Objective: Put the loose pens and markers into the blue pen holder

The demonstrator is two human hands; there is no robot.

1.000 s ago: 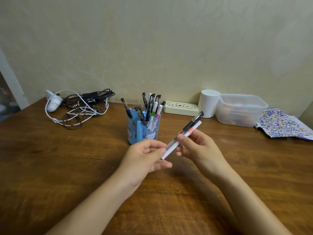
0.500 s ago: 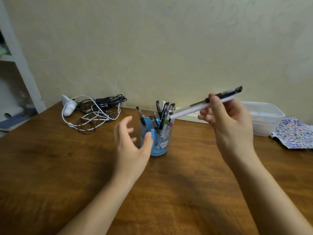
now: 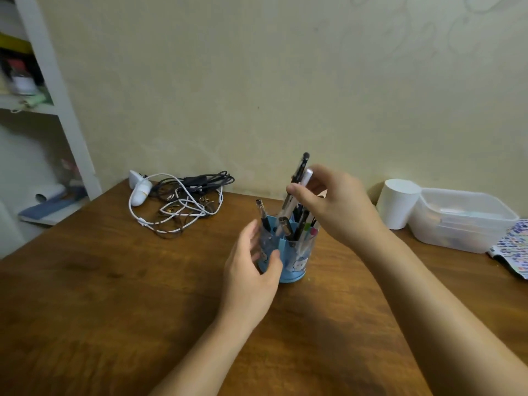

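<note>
The blue pen holder [image 3: 295, 264] stands in the middle of the wooden table [image 3: 114, 310] with several pens upright in it. My left hand [image 3: 251, 270] cups the holder's left side, thumb and fingers against its wall. My right hand [image 3: 334, 204] is above the holder, pinching two pens together: a black-capped pen [image 3: 300, 170] and a white marker [image 3: 306, 177]. Both are nearly upright, and their lower ends reach down among the pens at the holder's mouth.
A tangle of white and black cables [image 3: 183, 204] with a white plug lies at the back left. A white cup [image 3: 398, 202], a clear plastic box [image 3: 463, 218] and a patterned sheet [image 3: 514, 247] sit at the back right. White shelves [image 3: 48, 110] stand at left.
My right hand has swung the two pens from nearly level to upright and lowered their tips into the holder. My left hand has closed onto the holder's side.
</note>
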